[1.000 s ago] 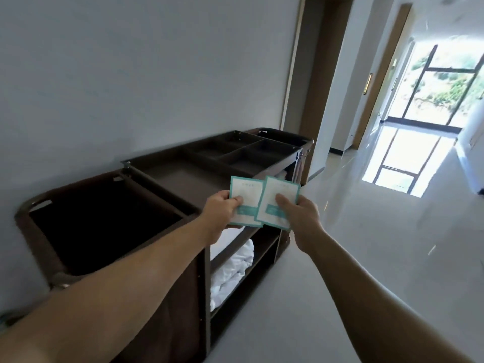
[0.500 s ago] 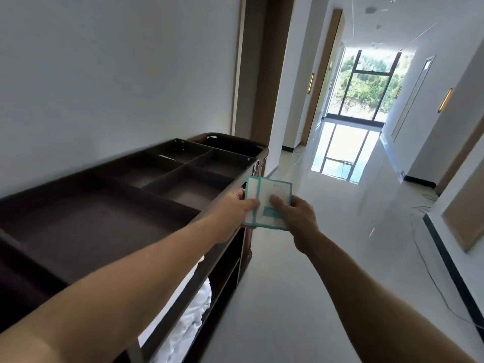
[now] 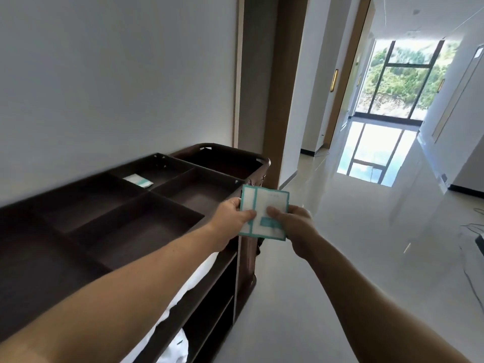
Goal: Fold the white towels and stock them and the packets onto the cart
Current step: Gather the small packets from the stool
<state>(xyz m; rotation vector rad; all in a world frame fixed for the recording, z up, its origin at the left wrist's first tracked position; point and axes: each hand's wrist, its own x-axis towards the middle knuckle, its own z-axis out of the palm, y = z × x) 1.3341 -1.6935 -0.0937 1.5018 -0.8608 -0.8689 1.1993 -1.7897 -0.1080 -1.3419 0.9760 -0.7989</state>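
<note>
2 flat square packets, white with teal borders (image 3: 271, 203), are held overlapped in front of the person, just past the near edge of the dark brown housekeeping cart (image 3: 136, 231). The left hand (image 3: 230, 218) pinches the left-hand packet, its thumb on the face and its fingers curled behind. The right hand (image 3: 296, 226) pinches the front packet the same way. Holding them fanned, 1 in each hand, probably keeps them separable, so each can be dropped on its own.

1 more teal-edged packet (image 3: 138, 180) lies flat in a far compartment of the cart's divided top tray, beside the wall. That suggests the small compartments are meant for packets, and the pair in hand likely belongs there or in a neighbouring section. The nearer sections show only bare dark floor.

White towels (image 3: 175, 347) sit bunched on the lower shelves, under the tray; they look loosely piled rather than squared, so folding may remain. I judge the stocking of packets as underway, with 1 placed and 2 to go.

A glossy pale corridor floor (image 3: 340, 258) runs toward a tall window (image 3: 403, 79).
</note>
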